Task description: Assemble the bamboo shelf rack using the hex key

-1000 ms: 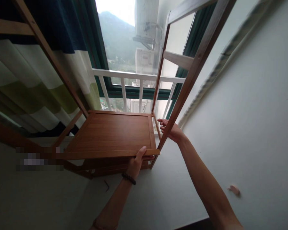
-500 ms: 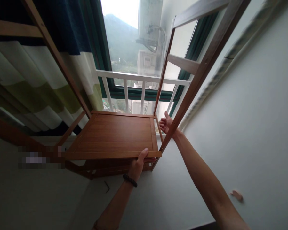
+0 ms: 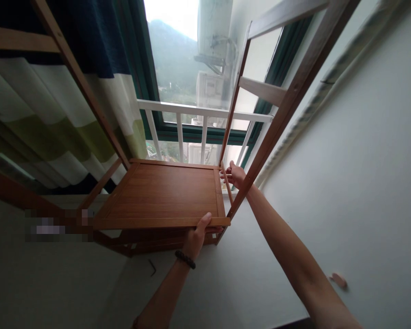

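Observation:
A brown wooden shelf board [image 3: 167,192] lies between the uprights of a wooden rack. My left hand [image 3: 197,235], with a dark beaded bracelet at the wrist, grips the board's front edge near its right end, thumb on top and fingers underneath. My right hand [image 3: 235,176] reaches around the outside of the right front upright [image 3: 267,151]. Its fingers are apart, by the short side rail [image 3: 227,180] and the board's back right corner. The rail hides part of those fingers, and no object can be made out in them.
A lower shelf [image 3: 157,242] shows beneath the board. An L-shaped hex key [image 3: 152,267] and a small pinkish piece [image 3: 339,280] lie on the pale floor. Behind the rack stand a white railing [image 3: 192,109] and a window; a striped curtain [image 3: 99,105] hangs at left.
My right hand has moved slightly left towards the rail and the board's corner, its fingers stretching out from a more curled shape. My left hand keeps its grip on the board.

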`<action>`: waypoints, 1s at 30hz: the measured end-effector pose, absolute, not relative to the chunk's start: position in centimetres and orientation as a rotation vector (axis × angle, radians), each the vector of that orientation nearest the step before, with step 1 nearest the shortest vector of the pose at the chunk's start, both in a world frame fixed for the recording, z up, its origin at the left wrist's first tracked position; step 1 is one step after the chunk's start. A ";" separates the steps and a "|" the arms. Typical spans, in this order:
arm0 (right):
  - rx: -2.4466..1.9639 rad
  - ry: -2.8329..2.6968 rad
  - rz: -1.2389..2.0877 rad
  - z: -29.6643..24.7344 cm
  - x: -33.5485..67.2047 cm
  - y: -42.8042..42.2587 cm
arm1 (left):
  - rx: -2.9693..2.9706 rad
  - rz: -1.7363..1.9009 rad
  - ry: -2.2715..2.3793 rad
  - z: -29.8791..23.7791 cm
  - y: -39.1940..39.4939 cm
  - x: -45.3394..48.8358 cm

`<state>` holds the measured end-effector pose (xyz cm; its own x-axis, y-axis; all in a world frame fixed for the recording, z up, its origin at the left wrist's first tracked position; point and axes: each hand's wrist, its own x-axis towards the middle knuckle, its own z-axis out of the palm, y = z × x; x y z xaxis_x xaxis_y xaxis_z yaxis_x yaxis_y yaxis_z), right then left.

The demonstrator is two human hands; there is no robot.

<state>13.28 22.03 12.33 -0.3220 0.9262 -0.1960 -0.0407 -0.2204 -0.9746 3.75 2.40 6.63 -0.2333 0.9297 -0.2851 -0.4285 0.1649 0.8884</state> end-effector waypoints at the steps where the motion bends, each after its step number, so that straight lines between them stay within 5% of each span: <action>1: -1.226 -1.270 1.614 12.6 12.9 22.1 | 0.575 1.405 1.205 6.5 2.4 3.7; 14: -1.459 -1.728 0.945 13.9 11.4 23.4 | 0.557 1.459 1.141 6.7 2.4 3.9; 30: -1.697 -1.945 0.518 16.2 11.1 23.1 | 0.581 1.422 1.214 6.0 2.5 4.0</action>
